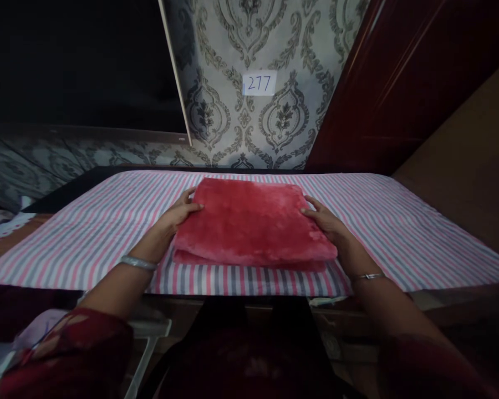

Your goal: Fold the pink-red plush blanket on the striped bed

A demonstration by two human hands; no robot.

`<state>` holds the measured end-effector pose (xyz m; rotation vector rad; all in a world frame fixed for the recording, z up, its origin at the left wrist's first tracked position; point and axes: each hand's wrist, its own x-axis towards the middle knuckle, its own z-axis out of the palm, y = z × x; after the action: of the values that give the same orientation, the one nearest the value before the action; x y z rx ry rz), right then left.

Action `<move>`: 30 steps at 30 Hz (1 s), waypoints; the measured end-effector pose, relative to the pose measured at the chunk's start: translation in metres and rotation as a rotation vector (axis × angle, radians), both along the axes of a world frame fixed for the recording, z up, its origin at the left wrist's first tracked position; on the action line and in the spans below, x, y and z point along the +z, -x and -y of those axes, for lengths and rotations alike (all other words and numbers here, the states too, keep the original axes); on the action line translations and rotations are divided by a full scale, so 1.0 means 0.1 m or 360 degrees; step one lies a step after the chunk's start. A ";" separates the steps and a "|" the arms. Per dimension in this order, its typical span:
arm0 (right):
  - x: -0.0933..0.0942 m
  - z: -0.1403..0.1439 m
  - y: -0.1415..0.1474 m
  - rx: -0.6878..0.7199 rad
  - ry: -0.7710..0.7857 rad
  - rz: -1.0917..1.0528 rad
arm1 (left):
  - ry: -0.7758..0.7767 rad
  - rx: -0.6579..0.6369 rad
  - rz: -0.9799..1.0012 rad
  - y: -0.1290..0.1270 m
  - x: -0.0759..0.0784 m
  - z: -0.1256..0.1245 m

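Broadly, a pink-and-grey striped cloth (399,221) covers the tabletop, with a folded red fleece blanket (249,224) lying at its middle. Left hand (182,212) rests flat, fingers spread, on the blanket's left edge; right hand (326,220) likewise on the right edge.

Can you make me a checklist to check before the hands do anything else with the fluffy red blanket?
1. Blanket folded flat, layers stacked: ok.
2. Left hand on its left edge: ok, fingers on top.
3. Right hand on its right edge: ok.
4. Blanket fully on the striped cloth: ok, cloth shows on all sides.
5. Bottom layer lined up with the top: not ok, it pokes out along the near edge.
6. Fingers tucked under the blanket for a grip: cannot tell, hidden by the folds.
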<state>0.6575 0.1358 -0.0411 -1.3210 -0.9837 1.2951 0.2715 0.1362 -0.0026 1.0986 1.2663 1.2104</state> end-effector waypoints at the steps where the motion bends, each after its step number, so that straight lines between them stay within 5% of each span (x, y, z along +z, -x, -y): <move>1: 0.03 -0.04 0.01 -0.0010 -0.0076 0.0048 | -0.0105 0.0029 -0.0067 -0.01 0.01 -0.06; 6: -0.03 -0.19 -0.02 -0.0125 -0.0546 0.0178 | -0.0453 0.0084 -0.0226 0.03 0.01 -0.11; 13: -0.32 -0.22 -0.06 -0.0027 -0.0090 0.0022 | 0.0134 0.0032 -0.0040 0.12 -0.05 -0.07; 22: -0.12 -0.40 0.08 0.0005 -0.0088 -0.0101 | 0.0113 -0.0085 0.0165 -0.03 0.04 -0.58; 30: -0.33 -0.49 0.02 0.0044 -0.0185 -0.0037 | -0.0185 0.0149 0.0183 -0.03 -0.17 -0.31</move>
<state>0.6555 0.1843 -0.0744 -1.2049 -1.0487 1.2523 0.2749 0.1672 -0.0199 1.0468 1.1823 1.4124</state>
